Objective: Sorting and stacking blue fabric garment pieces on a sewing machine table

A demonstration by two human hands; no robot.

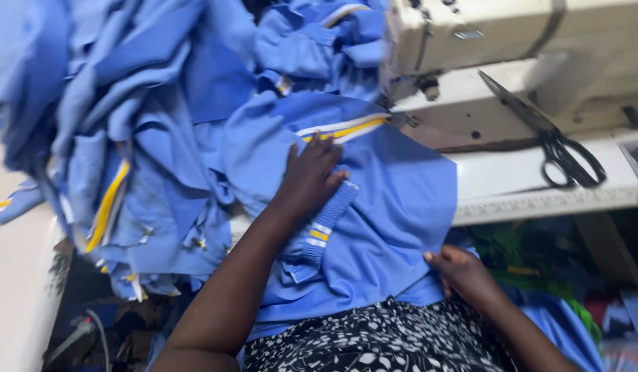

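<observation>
No packages, labels or signs are showing legibly in the head view; the only markings are the striped trims on the cloth. The left hand (pixel 310 178) is lying flat on a blue garment (pixel 394 207), fingers spread and extended, pressing the fabric rather than gripping it; its thumb side is sitting just beside a ribbed blue cuff (pixel 326 231) that is carrying white and yellow bands. The right hand (pixel 460 272) is resting at the garment's lower right edge, fingers curled over the fabric edge; how firmly it is pinching I cannot tell. The garment is draping from the table edge down onto the person's lap, over a black-and-white patterned skirt (pixel 381 341), and its striped white-and-yellow collar band (pixel 346 127) is lying toward the needle end of the machine. Count: one sewing machine (pixel 511 41), cream-coloured, standing at upper right; one pair of black-handled scissors (pixel 546 134) lying on the machine bed, blades pointing up-left, well apart from both hands; one large heap of blue garments (pixel 140 124), pieces too tangled to count, piling up at left with yellow trim showing in several places. The work surface is a pale table (pixel 539 186) with a worn front edge. Below it, at right, green and blue scraps (pixel 539 265) are lying in shadow; at lower left a grey cable (pixel 91 327) is showing.
</observation>
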